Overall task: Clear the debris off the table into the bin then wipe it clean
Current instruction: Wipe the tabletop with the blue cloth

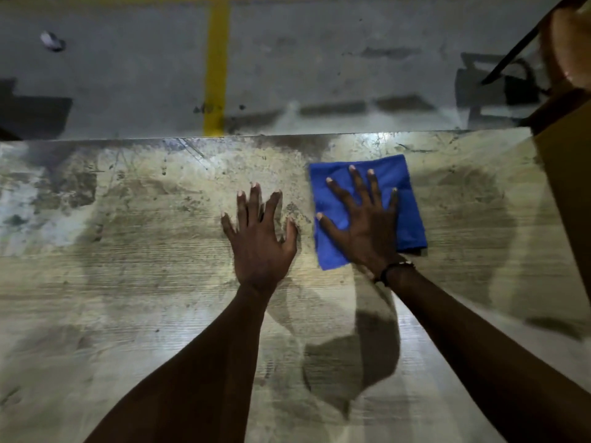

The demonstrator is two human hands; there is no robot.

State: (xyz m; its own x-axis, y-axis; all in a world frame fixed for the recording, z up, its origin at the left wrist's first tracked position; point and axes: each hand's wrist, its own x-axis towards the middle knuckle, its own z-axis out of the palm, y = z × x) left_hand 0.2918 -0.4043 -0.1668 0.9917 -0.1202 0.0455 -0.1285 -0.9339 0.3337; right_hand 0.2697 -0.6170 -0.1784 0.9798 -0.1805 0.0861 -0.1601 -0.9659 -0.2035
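Observation:
A folded blue cloth lies flat on the worn, stained table, near its far edge and right of centre. My right hand presses on the cloth with fingers spread and straight. My left hand rests flat on the bare tabletop just left of the cloth, fingers spread, holding nothing. No bin shows in this view.
Beyond the table's far edge is a grey concrete floor with a yellow painted line and a small crumpled scrap at the far left. A brown board or box side stands at the table's right end, with dark objects behind it.

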